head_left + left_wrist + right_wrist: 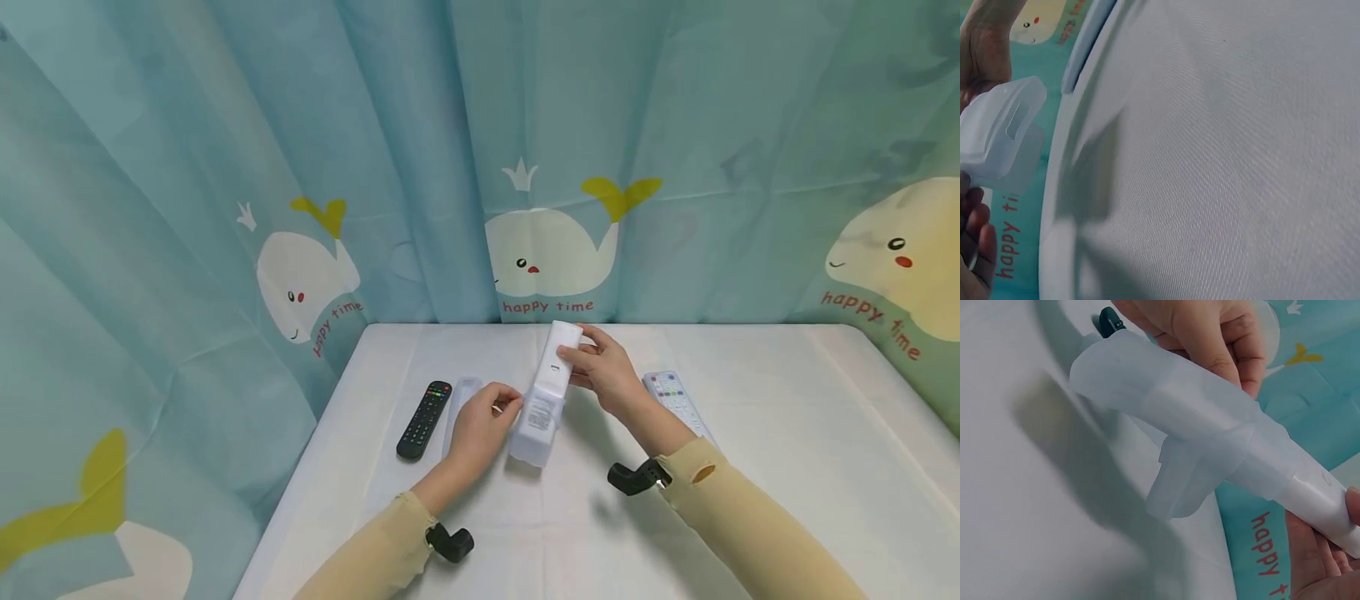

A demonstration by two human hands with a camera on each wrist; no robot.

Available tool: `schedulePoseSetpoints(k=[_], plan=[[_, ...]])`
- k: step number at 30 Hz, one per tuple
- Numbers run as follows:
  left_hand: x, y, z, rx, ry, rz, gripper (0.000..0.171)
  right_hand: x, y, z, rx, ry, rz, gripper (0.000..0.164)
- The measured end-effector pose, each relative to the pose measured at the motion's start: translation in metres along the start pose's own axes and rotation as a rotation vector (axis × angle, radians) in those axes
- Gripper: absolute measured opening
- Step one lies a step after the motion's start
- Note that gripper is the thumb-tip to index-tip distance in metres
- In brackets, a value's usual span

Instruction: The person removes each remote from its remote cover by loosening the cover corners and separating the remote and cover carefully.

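Observation:
A white remote control [557, 358] is held up over the table, tilted, with its back facing the head camera. Its lower part sits inside a translucent soft cover [534, 442], which extends past the remote's end. My right hand [607, 371] grips the bare upper end, thumb across the back. At the cover's left edge, my left hand [483, 425] pinches the thin material between thumb and fingers. In the right wrist view a flap of the cover [1188, 481] hangs folded outward. The left wrist view shows the cover's end with a slot [1019, 122].
A black remote [424, 421] lies at the left of the white table [585, 533]. Beside it, partly behind my left hand, is a pale translucent strip-like piece [467, 390]. Another white remote [675, 402] lies right, partly behind my right forearm. A whale-print curtain [420, 167] hangs behind.

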State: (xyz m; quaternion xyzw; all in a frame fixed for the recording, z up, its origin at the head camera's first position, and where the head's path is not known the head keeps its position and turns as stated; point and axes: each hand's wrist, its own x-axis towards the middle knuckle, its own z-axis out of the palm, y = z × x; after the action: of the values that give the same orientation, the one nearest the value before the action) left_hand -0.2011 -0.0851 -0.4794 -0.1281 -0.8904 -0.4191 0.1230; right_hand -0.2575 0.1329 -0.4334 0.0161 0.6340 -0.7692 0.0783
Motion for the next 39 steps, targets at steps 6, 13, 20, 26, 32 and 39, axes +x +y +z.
schedulePoseSetpoints(k=[6, 13, 20, 26, 32, 39], plan=[[0.0, 0.001, 0.0, 0.026, 0.034, 0.014, 0.01, 0.0, 0.006, 0.0, -0.005, -0.048, -0.01, 0.065], [0.001, -0.002, 0.001, 0.174, 0.001, 0.122, 0.007, 0.001, 0.008, -0.001, -0.107, -0.05, -0.02, 0.067], [-0.004, 0.003, -0.001, 0.213, -0.068, 0.189, 0.006, 0.007, -0.001, -0.011, -0.057, 0.006, 0.006, 0.067], [-0.006, -0.002, 0.0, -0.045, -0.133, -0.026, 0.014, 0.006, 0.0, -0.01, -0.05, 0.008, -0.005, 0.068], [-0.004, 0.0, -0.006, -0.343, -0.357, -0.319, 0.039, 0.006, -0.003, -0.011, -0.058, 0.007, -0.047, 0.067], [-0.002, -0.001, -0.008, -0.439, -0.459, -0.364, 0.031, 0.006, -0.003, -0.011, -0.092, -0.029, -0.068, 0.07]])
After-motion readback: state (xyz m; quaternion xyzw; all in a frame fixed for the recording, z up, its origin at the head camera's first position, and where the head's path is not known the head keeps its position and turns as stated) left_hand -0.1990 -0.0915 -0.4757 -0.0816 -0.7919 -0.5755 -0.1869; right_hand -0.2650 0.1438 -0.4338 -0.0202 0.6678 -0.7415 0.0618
